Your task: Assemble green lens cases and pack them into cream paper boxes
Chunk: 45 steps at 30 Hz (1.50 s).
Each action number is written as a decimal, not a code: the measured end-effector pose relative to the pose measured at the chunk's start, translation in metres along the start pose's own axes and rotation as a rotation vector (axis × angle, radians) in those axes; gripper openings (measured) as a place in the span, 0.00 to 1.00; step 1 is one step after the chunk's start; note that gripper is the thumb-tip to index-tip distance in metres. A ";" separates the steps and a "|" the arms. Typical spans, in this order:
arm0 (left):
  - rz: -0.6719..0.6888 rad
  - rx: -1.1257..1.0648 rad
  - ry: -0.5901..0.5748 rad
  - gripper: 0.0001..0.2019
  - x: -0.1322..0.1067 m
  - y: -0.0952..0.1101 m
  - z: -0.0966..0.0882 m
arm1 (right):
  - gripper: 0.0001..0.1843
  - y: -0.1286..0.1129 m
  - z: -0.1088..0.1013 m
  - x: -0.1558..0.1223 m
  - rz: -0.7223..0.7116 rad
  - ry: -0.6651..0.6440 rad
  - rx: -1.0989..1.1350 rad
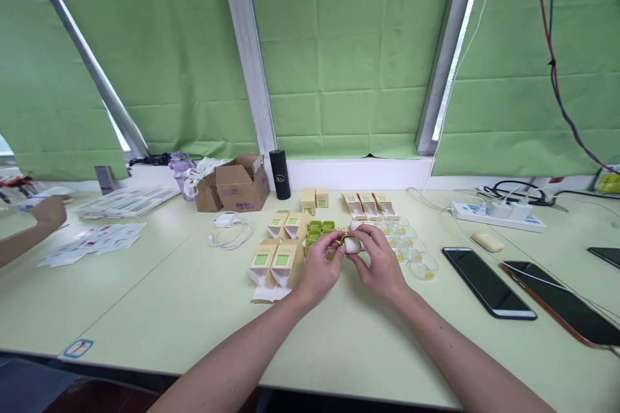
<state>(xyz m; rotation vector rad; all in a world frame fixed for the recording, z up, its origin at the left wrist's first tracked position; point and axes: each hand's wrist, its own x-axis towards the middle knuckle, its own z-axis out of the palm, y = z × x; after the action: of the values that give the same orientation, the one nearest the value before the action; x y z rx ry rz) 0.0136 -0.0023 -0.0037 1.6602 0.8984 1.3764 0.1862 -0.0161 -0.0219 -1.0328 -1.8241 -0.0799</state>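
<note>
Over the table's middle, my left hand (322,264) and my right hand (380,263) meet around a small white rounded object (352,244). A dark green rim shows along its left side, between my left fingertips; I cannot tell its exact kind. My right thumb and fingers pinch the white object from the right. Just behind my left hand sit small green square cups (321,227), partly hidden by it. Open kraft cartons (287,259) with green labels stand to the left. On the right lie several clear plastic cups (423,267) with yellow spots.
More kraft cartons (369,204) stand behind. Phones (488,282), a beige oval case (487,242) and a power strip (498,215) lie right. A charger with cable (226,221), cardboard box (241,184) and black bottle (279,174) are left and back. Another person's hand (51,211) is far left.
</note>
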 end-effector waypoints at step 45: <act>0.132 0.419 -0.040 0.14 0.006 0.006 -0.011 | 0.15 -0.002 0.005 0.002 0.136 -0.089 0.219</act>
<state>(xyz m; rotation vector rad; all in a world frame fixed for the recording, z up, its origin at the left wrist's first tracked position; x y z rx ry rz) 0.0037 0.0014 0.0054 2.0859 1.1277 1.2958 0.1811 -0.0135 -0.0226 -1.0143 -1.7910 0.2466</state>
